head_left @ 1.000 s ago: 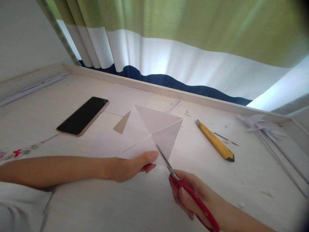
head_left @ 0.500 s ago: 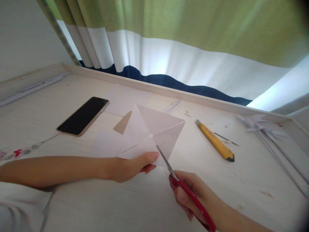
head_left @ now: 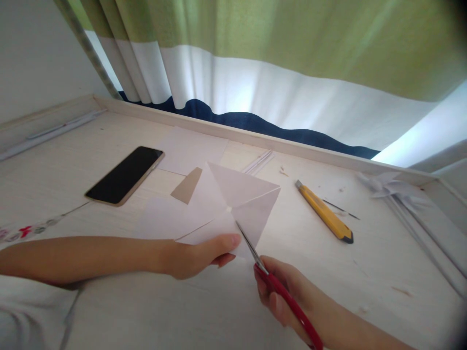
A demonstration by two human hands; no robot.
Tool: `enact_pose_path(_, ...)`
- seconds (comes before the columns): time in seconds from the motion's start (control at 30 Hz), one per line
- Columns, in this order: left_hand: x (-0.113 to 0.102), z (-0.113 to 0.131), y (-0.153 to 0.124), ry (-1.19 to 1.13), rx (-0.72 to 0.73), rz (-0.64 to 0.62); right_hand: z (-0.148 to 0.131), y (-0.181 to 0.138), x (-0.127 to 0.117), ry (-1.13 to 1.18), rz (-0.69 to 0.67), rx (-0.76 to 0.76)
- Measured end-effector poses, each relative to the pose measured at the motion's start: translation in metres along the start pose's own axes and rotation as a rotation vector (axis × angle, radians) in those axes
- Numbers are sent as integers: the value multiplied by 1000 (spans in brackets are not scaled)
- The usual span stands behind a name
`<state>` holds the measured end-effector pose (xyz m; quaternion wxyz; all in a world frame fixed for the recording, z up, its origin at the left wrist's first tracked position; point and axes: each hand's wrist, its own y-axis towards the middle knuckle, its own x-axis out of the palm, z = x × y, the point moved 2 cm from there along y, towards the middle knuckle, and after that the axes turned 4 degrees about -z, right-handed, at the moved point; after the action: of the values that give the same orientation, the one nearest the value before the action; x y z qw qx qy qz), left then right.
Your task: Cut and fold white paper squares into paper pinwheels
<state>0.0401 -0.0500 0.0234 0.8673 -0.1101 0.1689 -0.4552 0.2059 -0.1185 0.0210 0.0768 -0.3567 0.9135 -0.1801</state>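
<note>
My left hand (head_left: 199, 255) pinches the near edge of a white creased paper square (head_left: 237, 199) and holds it tilted above the desk. My right hand (head_left: 288, 294) grips red-handled scissors (head_left: 272, 282). The blades reach into the paper along a diagonal crease, close to the left thumb. Both forearms come in from the bottom of the view.
A black phone (head_left: 126, 174) lies at the left beside flat white sheets (head_left: 191, 148). A yellow utility knife (head_left: 324, 211) rests to the right. A white paper pinwheel (head_left: 386, 187) sits at the far right edge. A striped curtain (head_left: 255, 63) hangs behind the desk's raised rim.
The paper has tilted slightly and its far corner has shifted right. The scissors have closed in a little along the crease. My hands stay nearly in place.
</note>
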Motion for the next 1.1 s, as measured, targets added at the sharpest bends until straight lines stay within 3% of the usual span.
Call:
enact_pose_path(0.37,-1,-2,0,50,30,-45,3,0,1,9,-9,-40)
enact_pose_path(0.53,2,-10,1,24,-1,27,4,2,2,83,13,-57)
enact_pose_path(0.77,-2,-4,1,59,37,-70,10,5,2,156,46,14)
enact_pose_path(0.9,-1,-5,2,26,46,-23,11,4,3,165,51,19)
enact_pose_path(1.1,1,-5,2,10,44,4,8,0,3,34,39,-18)
